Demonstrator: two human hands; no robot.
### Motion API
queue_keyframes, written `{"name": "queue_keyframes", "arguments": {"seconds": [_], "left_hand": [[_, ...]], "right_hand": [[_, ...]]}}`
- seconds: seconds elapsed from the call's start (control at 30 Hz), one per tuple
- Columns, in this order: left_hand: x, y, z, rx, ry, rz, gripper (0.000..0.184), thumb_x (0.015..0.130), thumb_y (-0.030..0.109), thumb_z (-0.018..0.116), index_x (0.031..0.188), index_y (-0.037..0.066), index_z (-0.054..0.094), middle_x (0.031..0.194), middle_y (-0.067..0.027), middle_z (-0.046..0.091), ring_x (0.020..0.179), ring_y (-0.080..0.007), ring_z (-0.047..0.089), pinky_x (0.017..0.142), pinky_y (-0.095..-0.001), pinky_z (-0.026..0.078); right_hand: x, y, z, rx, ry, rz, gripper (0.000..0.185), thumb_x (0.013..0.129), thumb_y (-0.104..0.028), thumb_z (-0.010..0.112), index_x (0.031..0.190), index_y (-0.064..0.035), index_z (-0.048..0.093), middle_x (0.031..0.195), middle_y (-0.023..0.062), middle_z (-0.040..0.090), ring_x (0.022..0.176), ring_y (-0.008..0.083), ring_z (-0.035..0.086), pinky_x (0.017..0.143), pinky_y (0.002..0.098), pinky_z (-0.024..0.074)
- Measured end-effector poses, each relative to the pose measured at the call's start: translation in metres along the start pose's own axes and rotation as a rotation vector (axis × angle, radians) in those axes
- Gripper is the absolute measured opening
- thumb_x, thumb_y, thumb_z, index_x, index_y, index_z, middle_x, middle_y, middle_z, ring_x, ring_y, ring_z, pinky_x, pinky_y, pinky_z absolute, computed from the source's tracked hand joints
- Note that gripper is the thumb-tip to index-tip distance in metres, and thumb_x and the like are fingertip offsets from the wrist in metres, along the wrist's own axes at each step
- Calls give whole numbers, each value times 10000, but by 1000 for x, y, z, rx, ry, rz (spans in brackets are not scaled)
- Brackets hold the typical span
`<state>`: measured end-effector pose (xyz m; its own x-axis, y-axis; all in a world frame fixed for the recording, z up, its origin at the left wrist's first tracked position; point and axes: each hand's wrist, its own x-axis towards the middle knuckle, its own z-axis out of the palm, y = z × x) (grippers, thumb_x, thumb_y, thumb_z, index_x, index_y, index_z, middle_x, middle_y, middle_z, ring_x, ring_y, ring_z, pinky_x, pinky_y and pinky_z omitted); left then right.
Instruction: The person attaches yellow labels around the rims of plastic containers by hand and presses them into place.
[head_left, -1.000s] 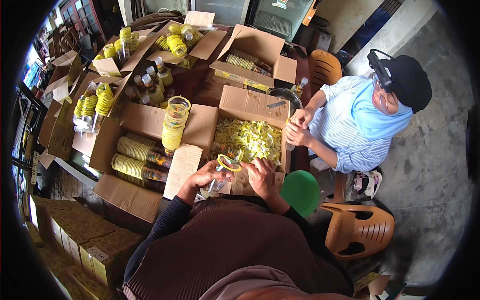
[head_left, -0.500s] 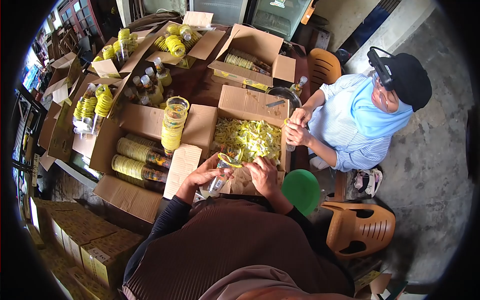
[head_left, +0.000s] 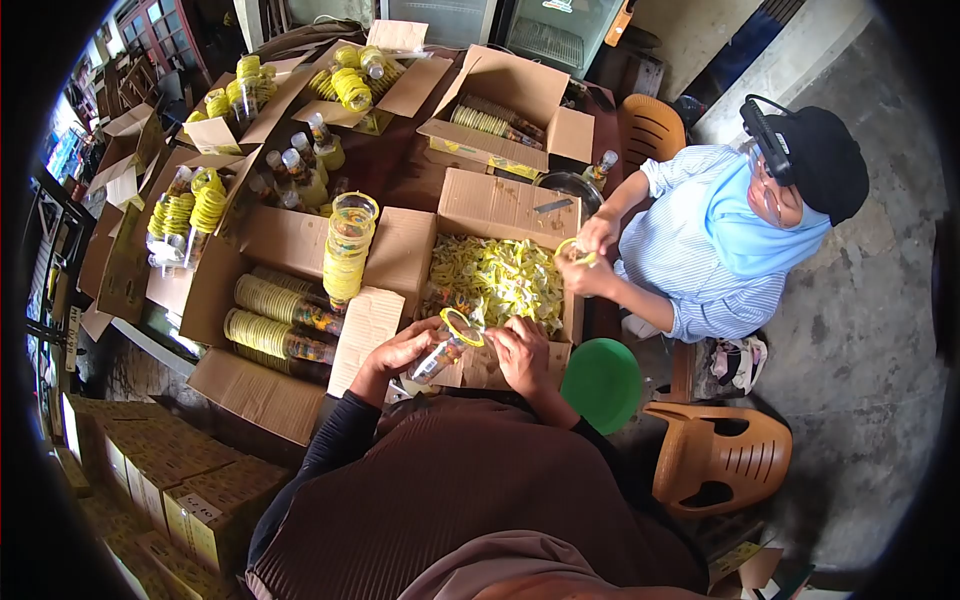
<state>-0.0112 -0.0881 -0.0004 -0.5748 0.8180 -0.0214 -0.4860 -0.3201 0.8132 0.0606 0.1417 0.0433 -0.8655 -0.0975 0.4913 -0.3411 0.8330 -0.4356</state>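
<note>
A clear printed cup (head_left: 436, 360) with a yellow rim lies tilted in my left hand (head_left: 402, 350), whose fingers wrap round its side. Just right of the yellow rim is my right hand (head_left: 520, 352), its fingers pinched together; what they hold, if anything, is too small to make out. Beyond both hands, an open carton (head_left: 508, 208) holds a heap of yellow-and-white strips (head_left: 497, 280). A tall stack of yellow-rimmed cups (head_left: 348, 250) stands upright to the left, beside a carton (head_left: 262, 395) with more stacks lying in it.
At the right, a co-worker (head_left: 700, 230) holds a yellow-rimmed cup near the strip carton. A green basin (head_left: 602, 385) and an orange chair (head_left: 725, 458) are to my right. Bottles (head_left: 300, 170) and another carton of cups (head_left: 510, 100) stand at the back.
The cup in my left hand has tilted, its rim turning more toward my right hand. The co-worker's hands have shifted, and the yellow rim between them shows more fully.
</note>
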Motion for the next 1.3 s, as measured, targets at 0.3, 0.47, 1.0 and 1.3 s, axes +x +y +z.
{"name": "queue_keyframes", "arguments": {"seconds": [0.3, 0.47, 1.0, 1.3], "left_hand": [[8, 3, 11, 131, 138, -158, 579, 911, 502, 587, 1185, -6, 549, 860, -89, 627, 670, -136, 589, 612, -269, 497], [5, 3, 4, -154, -34, -184, 597, 901, 513, 595, 1185, -11, 567, 911, -91, 605, 695, -168, 608, 630, -284, 519], [16, 19, 30, 279, 205, 22, 497, 820, 207, 783, 1171, -4, 502, 947, -42, 586, 834, -122, 599, 780, -284, 523], [18, 22, 32, 1021, 344, 275, 559, 690, 270, 873, 950, 18, 446, 663, -63, 397, 618, -150, 367, 553, -332, 367]], "right_hand": [[-5, -2, 7, 2, 10, 57, 208, 754, -25, 675, 916, -152, 704, 802, 29, 502, 792, 226, 549, 723, 382, 427], [-1, 2, 10, 90, 52, 145, 198, 757, -11, 675, 923, -113, 707, 758, 54, 511, 692, 236, 546, 640, 363, 427], [4, -9, -9, 84, 59, 127, 183, 777, -34, 682, 933, -126, 705, 780, 55, 524, 758, 252, 556, 695, 385, 431], [4, -16, -7, 163, 42, 212, 203, 770, -23, 680, 958, -98, 701, 774, 70, 549, 734, 264, 571, 682, 381, 442]]}}
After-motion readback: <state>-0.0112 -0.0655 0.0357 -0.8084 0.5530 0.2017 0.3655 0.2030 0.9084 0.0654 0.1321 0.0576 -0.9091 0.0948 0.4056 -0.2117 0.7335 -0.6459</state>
